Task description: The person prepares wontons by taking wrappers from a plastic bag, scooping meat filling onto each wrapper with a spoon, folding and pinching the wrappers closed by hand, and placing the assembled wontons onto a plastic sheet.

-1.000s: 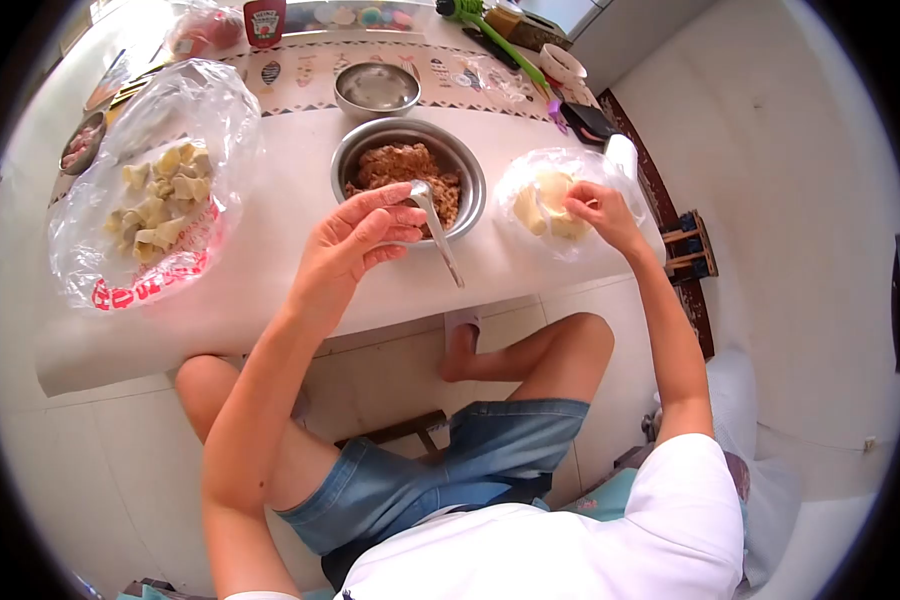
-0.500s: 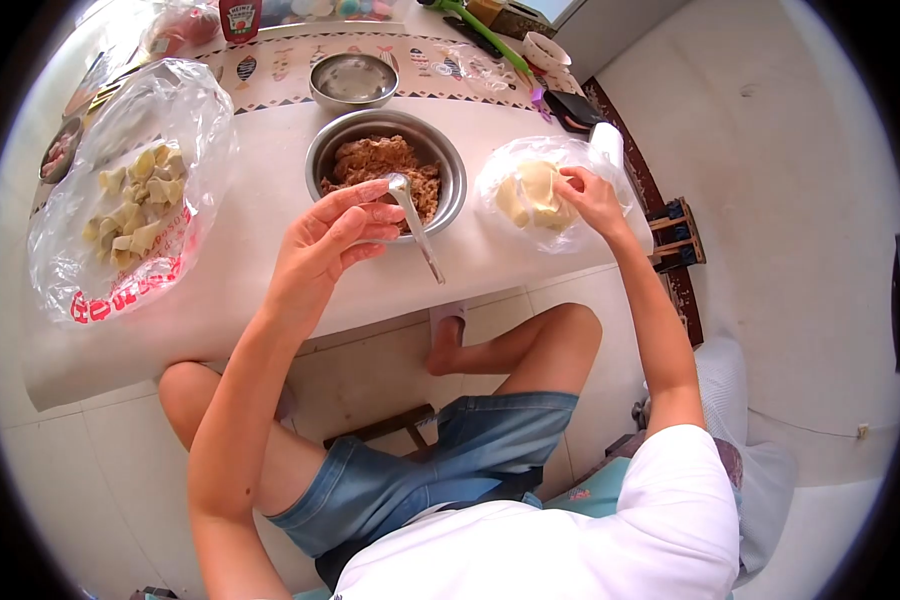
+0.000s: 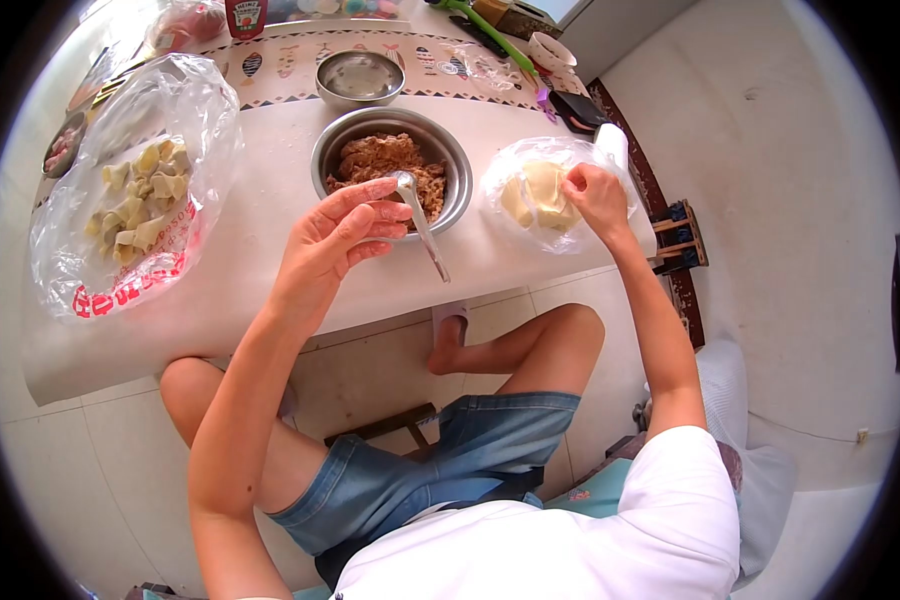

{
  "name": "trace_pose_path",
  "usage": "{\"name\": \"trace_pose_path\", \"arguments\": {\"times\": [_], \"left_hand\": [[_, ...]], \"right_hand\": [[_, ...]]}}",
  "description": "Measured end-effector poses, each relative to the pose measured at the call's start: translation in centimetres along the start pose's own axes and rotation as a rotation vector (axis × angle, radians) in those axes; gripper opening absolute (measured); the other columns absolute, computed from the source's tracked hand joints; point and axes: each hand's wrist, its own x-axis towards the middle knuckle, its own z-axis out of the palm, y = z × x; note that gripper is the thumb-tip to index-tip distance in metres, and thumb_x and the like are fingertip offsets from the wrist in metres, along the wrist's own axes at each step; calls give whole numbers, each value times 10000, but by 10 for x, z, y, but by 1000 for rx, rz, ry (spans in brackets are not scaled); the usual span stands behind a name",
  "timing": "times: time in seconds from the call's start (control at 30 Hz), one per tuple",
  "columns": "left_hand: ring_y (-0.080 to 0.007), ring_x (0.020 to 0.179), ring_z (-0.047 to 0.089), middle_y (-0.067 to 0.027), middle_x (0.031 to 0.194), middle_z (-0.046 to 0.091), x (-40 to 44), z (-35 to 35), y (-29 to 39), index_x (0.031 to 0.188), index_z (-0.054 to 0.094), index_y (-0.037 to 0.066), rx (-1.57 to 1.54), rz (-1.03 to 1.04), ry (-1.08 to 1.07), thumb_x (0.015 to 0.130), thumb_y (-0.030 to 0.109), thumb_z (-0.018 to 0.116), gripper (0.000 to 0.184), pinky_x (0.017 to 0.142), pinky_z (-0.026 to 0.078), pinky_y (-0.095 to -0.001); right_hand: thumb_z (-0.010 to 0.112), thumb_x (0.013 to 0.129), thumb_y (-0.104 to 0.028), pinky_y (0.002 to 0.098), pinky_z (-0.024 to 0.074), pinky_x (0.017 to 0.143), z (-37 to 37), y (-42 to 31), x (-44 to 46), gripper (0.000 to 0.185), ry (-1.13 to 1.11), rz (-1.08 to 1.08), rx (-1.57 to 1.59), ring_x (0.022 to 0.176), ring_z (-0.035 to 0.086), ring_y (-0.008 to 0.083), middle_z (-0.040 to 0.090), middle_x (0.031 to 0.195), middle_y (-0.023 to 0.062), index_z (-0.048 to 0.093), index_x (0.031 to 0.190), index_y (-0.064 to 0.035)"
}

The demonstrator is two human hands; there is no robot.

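My left hand point(image 3: 342, 232) is held palm up in front of a steel bowl point(image 3: 462, 160) of brown minced filling point(image 3: 388, 158), its fingers stretched out and slightly apart. A metal spoon point(image 3: 428, 240) leans over the bowl's near rim, just beside those fingertips. Over on the right, my right hand point(image 3: 598, 200) pinches at the edge of a stack of pale dough wrappers point(image 3: 538, 194), which lies on a clear plastic bag point(image 3: 500, 165). The fingers hide the exact spot of the pinch.
At left, a plastic bag point(image 3: 200, 100) bears several folded dumplings point(image 3: 145, 195). Behind the filling stands a smaller steel bowl point(image 3: 360, 78). A ketchup pouch point(image 3: 244, 18), a black item point(image 3: 578, 112) and a small white bowl point(image 3: 552, 50) sit farther back.
My right hand's fingers have closed in tighter at the wrappers' edge, the wrist turning a little. My left hand keeps its pose. The whole view has shifted slightly.
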Motion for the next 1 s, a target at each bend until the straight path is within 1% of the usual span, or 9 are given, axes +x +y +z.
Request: {"name": "trace_pose_path", "arguments": {"times": [0.17, 0.27, 0.4, 0.53, 0.63, 0.7, 0.87, 0.97, 1.0], "left_hand": [[-124, 955, 594, -77, 1086, 618, -1, 0, 0, 1252, 490, 56, 3, -2, 0, 932, 255, 501, 377, 826, 473, -259], [-121, 954, 591, -74, 1090, 615, -1, 1, 0, 1248, 494, 57, 4, -10, -5, 931, 259, 502, 376, 829, 470, -257], [-117, 955, 584, -72, 1088, 613, -6, -4, -2, 1250, 493, 54, 75, -15, -19, 930, 247, 505, 374, 832, 468, -257], [-116, 962, 578, -70, 1106, 606, -17, -2, -11, 1252, 492, 47, 176, -54, -100, 929, 223, 505, 368, 840, 465, -263], [-131, 1018, 559, -78, 1164, 580, -28, 20, -10, 1262, 483, 40, 244, -93, -188, 919, 224, 523, 391, 874, 451, -278], [-142, 1049, 548, -85, 1185, 568, -33, 44, -7, 1267, 478, 37, 298, -91, -212, 913, 227, 536, 406, 890, 444, -285], [-180, 1170, 483, -84, 1292, 486, -58, 92, -9, 1312, 394, 11, 90, -69, -197, 902, 503, 448, 643, 981, 380, -331], [-184, 1193, 468, -74, 1286, 490, -89, 114, -27, 1292, 410, 9, -388, -19, -233, 909, 510, 423, 631, 992, 376, -347], [-175, 1140, 516, -69, 1231, 530, -103, 123, -33, 1263, 432, 6, -420, 5, -141, 910, 430, 485, 555, 957, 425, -344]], "right_hand": [[655, 741, -201, 302, 495, 651, 9, 13, 1, 249, -30, 35, 318, 678, 625, 185, 638, 731, 91, 597, 908, -26], [661, 754, -160, 273, 485, 669, 11, 12, 2, 271, 8, 65, 308, 682, 581, 129, 599, 752, 44, 564, 971, -30], [620, 769, -22, 224, 471, 695, -3, -8, 5, 219, 165, 65, 733, 744, 522, 73, 531, 807, 0, 550, 976, -32], [609, 773, -27, 210, 463, 722, -38, -41, 5, 217, 279, -54, 942, 767, 515, 78, 524, 851, 21, 550, 981, -33], [598, 773, -24, 204, 463, 715, -65, -61, 8, 227, 301, -88, 917, 755, 503, 67, 519, 860, 15, 551, 995, -35], [591, 776, -24, 199, 460, 709, -79, -76, 3, 233, 213, -138, 1041, 745, 499, 56, 521, 888, 12, 551, 1006, -37], [583, 806, -9, 200, 476, 683, -130, -142, -63, 217, -144, -315, 1253, 746, 551, 55, 540, 929, 8, 555, 1020, -30], [586, 822, -16, 206, 485, 690, -131, -163, -106, 191, -377, -370, 1263, 772, 557, 51, 563, 934, 7, 575, 1013, -21], [593, 824, -22, 203, 483, 692, -127, -169, -120, 168, -363, -432, 1253, 790, 560, 56, 581, 924, 2, 592, 992, -18]]}}
